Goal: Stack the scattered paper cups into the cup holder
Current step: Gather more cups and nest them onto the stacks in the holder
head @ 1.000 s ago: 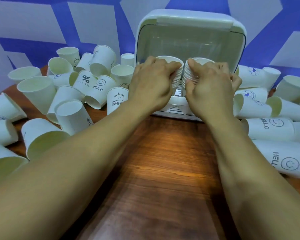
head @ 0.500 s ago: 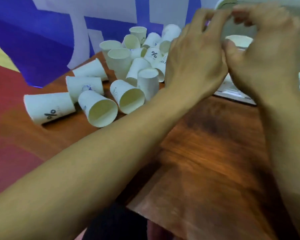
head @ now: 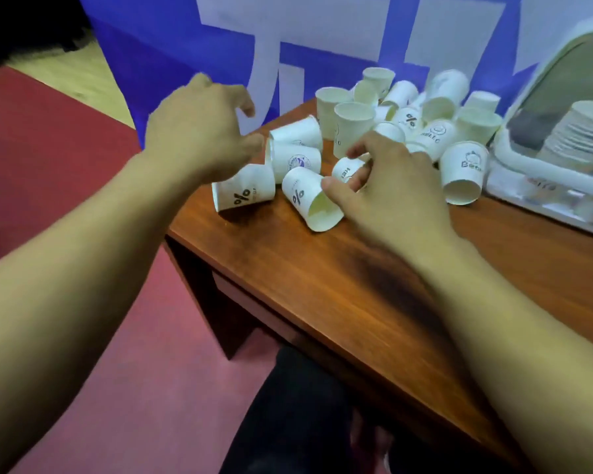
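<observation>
Now my left hand (head: 202,131) and right hand (head: 391,186), spread empty, have left the white plastic holder (head: 534,165) for more white paper cups (head: 308,196)

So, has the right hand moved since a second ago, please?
Yes. The right hand left the holder and went left, to the loose cups.

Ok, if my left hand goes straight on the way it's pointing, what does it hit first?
Likely the tipped cup with the blue logo, just off the left hand. Depth is unclear; the cup behind it is close too.
</observation>
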